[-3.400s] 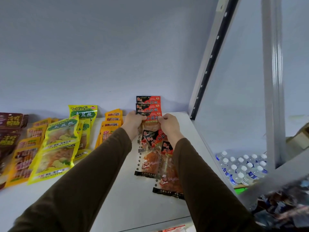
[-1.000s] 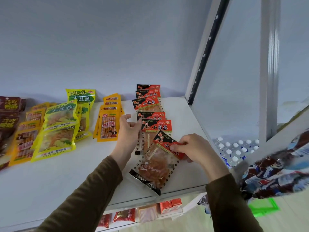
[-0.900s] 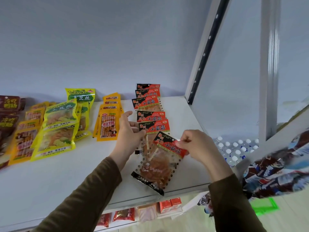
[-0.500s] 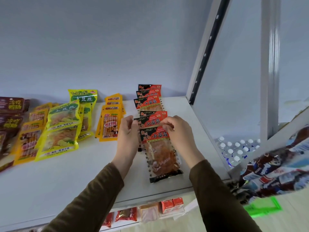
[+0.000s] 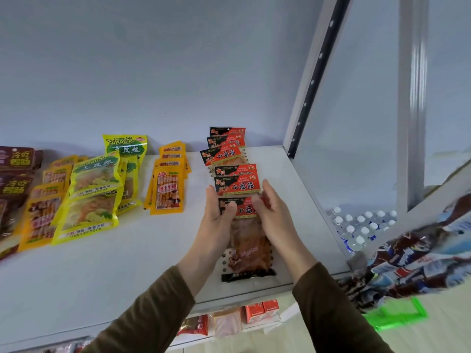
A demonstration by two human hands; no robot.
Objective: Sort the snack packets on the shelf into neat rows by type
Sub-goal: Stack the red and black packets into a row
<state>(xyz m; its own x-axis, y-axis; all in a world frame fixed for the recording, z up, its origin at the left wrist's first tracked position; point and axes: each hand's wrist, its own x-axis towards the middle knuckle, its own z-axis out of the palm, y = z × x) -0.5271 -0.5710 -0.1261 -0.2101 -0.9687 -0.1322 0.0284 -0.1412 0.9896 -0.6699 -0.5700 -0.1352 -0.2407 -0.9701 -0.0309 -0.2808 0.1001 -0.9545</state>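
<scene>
Gripping red packet (image 5: 242,208), white shelf (image 5: 102,276)

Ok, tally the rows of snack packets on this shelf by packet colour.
Brown rows: 1
Orange rows: 2, the second one mid-shelf
Yellow-green rows: 1
Red-and-black rows: 1
Total: 5 rows

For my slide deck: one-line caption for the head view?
Both hands, left hand and right hand, square the nearest red packet into its row on the shelf.
</scene>
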